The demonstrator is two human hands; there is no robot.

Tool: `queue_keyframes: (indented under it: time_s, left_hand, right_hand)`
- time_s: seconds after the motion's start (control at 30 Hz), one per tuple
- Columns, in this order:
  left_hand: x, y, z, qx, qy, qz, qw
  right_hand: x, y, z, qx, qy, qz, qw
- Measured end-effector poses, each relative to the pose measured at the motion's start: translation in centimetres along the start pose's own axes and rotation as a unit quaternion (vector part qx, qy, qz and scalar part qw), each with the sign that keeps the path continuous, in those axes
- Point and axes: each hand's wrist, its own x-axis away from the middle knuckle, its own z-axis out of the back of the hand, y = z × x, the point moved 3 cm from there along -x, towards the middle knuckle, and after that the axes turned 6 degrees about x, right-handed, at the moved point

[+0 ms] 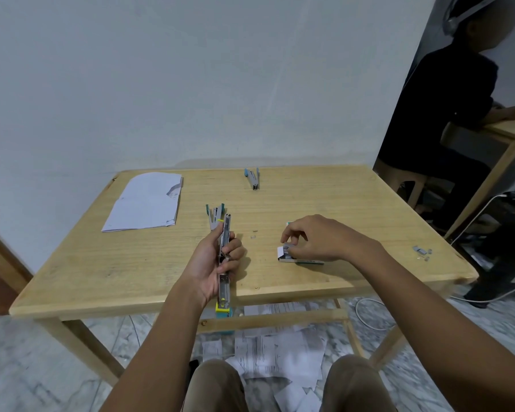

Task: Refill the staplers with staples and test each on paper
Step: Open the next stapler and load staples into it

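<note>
Head view: left hand (217, 263), grip wrapped around an opened stapler (224, 263) over the table's (101, 269) near edge. Right hand (312, 239), fingertips pinching staples in a box (298, 257) near the right side. Second stapler (252, 178) at the far edge, a third (214, 215) mid-table; paper (146, 200) at the far-left corner.

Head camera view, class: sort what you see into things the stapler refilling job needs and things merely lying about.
Belongs to the job:
opened stapler in the left hand
staple box under the right hand
two other staplers
paper stack

Lying about:
papers on the floor
white cable
</note>
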Motion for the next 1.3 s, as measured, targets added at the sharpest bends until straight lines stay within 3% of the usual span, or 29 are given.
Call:
queue_keyframes:
  time_s: [0.43, 0.77, 0.93, 1.3]
  left_hand:
    - [-0.1, 0.0, 0.1, -0.005, 0.004, -0.003, 1.0]
    - [-0.2, 0.1, 0.2, -0.018, -0.007, 0.001, 1.0]
    - [-0.2, 0.0, 0.3, -0.019, -0.007, 0.025, 0.999]
    - [0.0, -0.1, -0.3, -0.053, -0.027, 0.062, 0.996]
  right_hand:
    - [0.8, 1.2, -0.2, -0.141, 0.052, 0.003, 0.989]
    - [1.0, -1.3, -1.0, -0.391, 0.126, 0.027, 0.911]
    - [-0.4, -3.8, -2.3, -0.418, 0.139, 0.033, 0.897]
    - [-2.7, -6.9, -2.6, -0.369, 0.162, 0.052, 0.914]
